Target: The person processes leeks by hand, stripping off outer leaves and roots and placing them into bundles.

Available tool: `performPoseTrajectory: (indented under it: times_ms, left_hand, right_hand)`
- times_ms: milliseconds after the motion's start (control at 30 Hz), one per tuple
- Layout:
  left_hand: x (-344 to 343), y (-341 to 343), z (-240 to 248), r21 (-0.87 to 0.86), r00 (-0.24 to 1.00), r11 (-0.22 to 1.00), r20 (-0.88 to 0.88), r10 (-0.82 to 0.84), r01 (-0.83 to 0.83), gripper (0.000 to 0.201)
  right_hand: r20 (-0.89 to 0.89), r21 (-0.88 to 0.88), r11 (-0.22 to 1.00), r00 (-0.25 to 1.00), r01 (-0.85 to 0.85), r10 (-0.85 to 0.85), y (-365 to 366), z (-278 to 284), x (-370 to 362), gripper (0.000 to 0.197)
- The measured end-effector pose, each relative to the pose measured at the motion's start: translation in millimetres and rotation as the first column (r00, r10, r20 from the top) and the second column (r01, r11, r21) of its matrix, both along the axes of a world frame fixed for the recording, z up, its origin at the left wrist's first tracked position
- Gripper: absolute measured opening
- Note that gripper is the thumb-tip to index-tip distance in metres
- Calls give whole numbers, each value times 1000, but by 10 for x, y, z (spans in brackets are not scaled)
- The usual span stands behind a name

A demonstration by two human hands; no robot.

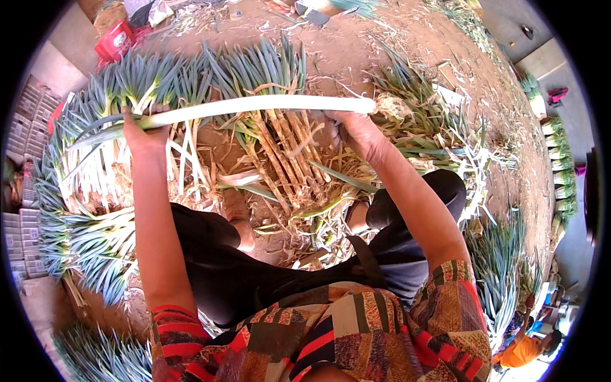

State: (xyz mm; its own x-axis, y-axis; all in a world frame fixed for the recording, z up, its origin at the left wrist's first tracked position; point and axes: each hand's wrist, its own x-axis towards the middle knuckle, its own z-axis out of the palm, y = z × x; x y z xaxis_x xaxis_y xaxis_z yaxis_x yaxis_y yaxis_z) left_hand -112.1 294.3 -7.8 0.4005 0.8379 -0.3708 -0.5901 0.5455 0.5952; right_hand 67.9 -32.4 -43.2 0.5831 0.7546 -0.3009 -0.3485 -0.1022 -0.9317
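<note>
Item: one long leek (254,105), white stalk, held level across my view above the dirt floor (356,51). I see my left hand (145,130) closed around it where the white turns to green leaves. My right hand (353,127) is closed on the root end, near the tuft of roots (389,105). The stalk spans the gap between both hands. Below it: a bundle of untrimmed, dirt-caked leeks (283,149) on the floor. Left: rows of piled leeks (83,159), leaves outward. Far right: stacked trimmed bundles (560,165).
</note>
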Motion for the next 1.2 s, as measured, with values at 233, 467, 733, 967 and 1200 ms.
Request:
performPoseTrajectory:
  times_ms: [233,467,733,967,1200]
  left_hand:
    - [-278,268,146,159,967,961,156,202,-226,38]
    - [-376,190,314,420,973,883,178,146,-209,42]
    - [-366,280,160,273,950,962,307,-57,-30,42]
    - [-549,452,183,469,799,855,415,-434,221,40]
    - [-605,393,242,535,676,791,468,-570,296,35]
  right_hand:
    - [408,-461,466,646,756,-645,-1421,-272,1374,29]
    - [456,-800,142,435,583,777,-1955,-273,1378,65]
    - [775,-566,823,372,47,512,112,-165,-188,63]
    - [-98,-195,913,933,-359,346,93,-517,-697,40]
    - [92,-463,664,713,-587,695,-74,-1176,-1161,34]
